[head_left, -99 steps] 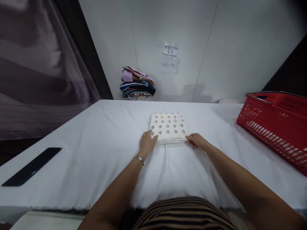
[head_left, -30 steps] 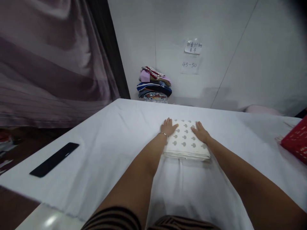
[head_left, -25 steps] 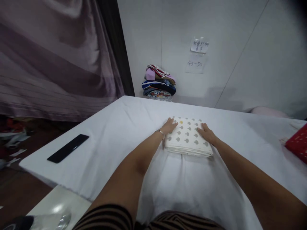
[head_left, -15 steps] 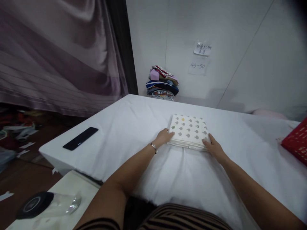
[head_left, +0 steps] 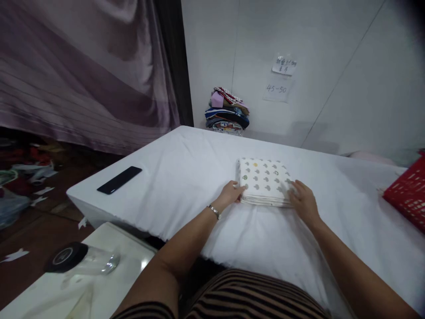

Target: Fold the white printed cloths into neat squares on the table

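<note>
A folded white cloth (head_left: 265, 179) printed with grey tree-like shapes lies in several layers on the white-covered table. A few of its printed shapes are yellow or green. My left hand (head_left: 231, 194) grips its near left corner, thumb on top and the other fingers partly hidden at the side. At the near right corner, my right hand (head_left: 304, 203) has its thumb and fingers closed on the cloth's edge. The fingertips there are partly hard to make out.
A black phone (head_left: 120, 180) lies at the table's left. A red slatted basket (head_left: 407, 192) stands at the right edge. Behind the table is a stack of folded fabrics (head_left: 227, 113). A clear bottle with a black lid (head_left: 68, 257) lies on a lower white surface (head_left: 109, 292) at near left.
My right hand has shifted up along the cloth's right edge, its fingers now bent over the corner. My left hand still holds the left corner. The view has moved slightly.
</note>
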